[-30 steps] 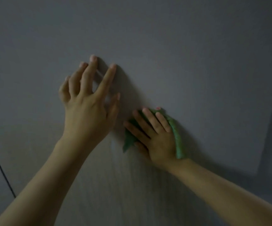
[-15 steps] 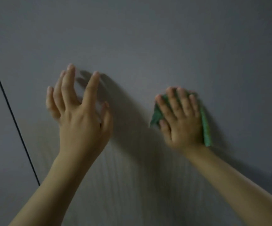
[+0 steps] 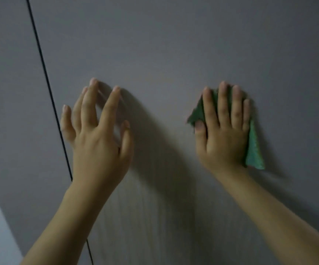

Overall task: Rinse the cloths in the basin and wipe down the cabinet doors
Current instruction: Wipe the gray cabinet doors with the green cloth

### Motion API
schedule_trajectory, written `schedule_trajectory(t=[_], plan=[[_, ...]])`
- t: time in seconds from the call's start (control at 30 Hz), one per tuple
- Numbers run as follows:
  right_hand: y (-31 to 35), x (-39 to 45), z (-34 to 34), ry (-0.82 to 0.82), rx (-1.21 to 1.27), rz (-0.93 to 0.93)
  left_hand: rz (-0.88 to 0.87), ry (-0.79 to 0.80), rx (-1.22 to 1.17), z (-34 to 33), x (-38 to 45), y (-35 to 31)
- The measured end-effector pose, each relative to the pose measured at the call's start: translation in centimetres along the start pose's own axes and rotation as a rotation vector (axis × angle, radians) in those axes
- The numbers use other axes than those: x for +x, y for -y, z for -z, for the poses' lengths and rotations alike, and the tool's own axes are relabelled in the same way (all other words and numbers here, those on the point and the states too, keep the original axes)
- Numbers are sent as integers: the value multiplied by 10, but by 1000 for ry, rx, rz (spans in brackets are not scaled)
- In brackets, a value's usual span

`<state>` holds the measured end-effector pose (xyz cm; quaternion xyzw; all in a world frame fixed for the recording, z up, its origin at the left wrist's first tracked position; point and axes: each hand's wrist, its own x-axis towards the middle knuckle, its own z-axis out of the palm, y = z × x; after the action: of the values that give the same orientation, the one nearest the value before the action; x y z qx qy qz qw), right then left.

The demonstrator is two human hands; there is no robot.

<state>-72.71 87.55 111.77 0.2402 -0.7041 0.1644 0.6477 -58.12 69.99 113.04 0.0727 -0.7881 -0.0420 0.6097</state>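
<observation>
Rightward since before, right hand [image 3: 223, 134] presses green cloth [image 3: 254, 150], long axis upright, fingers straight.

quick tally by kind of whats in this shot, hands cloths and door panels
Hands: 2, the left hand with fingertips on the door, the right hand pressing the cloth flat.
Cloths: 1, the green cloth.
Cabinet door panels: 2, the wide door and the narrow panel left of the dark seam.
Total: 5

both arms reach up and forward. left hand [image 3: 97, 142] has its fingers spread, fingertips forward; right hand [image 3: 223, 134] lies flat, fingers straight and together.
</observation>
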Motion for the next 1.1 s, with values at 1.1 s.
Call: schedule_trajectory(t=[1.1], plan=[[213,-18,-30,128,179,564,241,41,12,65,-51,143]])
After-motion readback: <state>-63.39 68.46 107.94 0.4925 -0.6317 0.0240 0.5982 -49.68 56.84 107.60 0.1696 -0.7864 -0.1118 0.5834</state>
